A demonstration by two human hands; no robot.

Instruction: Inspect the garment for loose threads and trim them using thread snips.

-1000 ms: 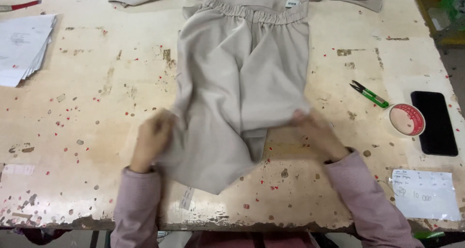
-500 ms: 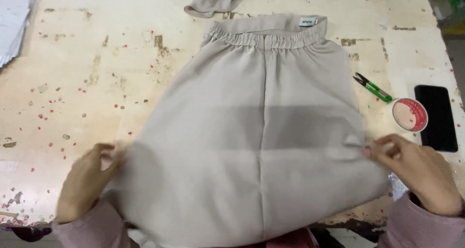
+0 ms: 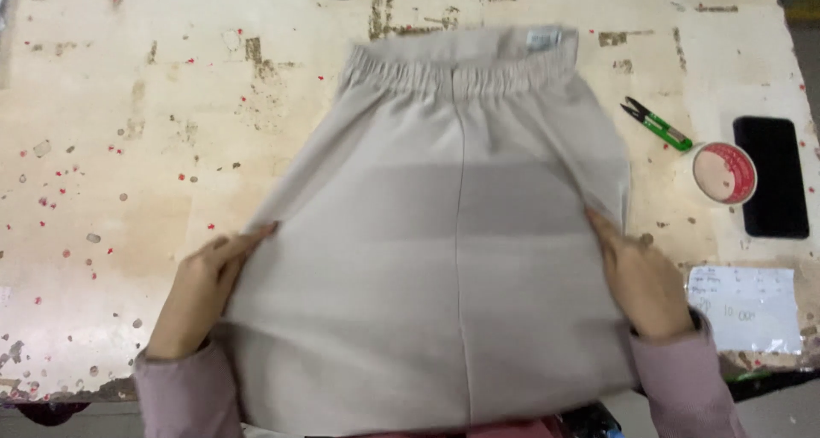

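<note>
White label (image 3: 543,38) on beige trousers (image 3: 444,233) waistband; white slip (image 3: 750,308) right

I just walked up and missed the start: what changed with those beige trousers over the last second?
The beige trousers, bunched narrow a second ago, have been spread wide and flat. The left hand and right hand slid apart and now lie along the side edges. The green thread snips, tape roll and black phone stayed put.
</note>
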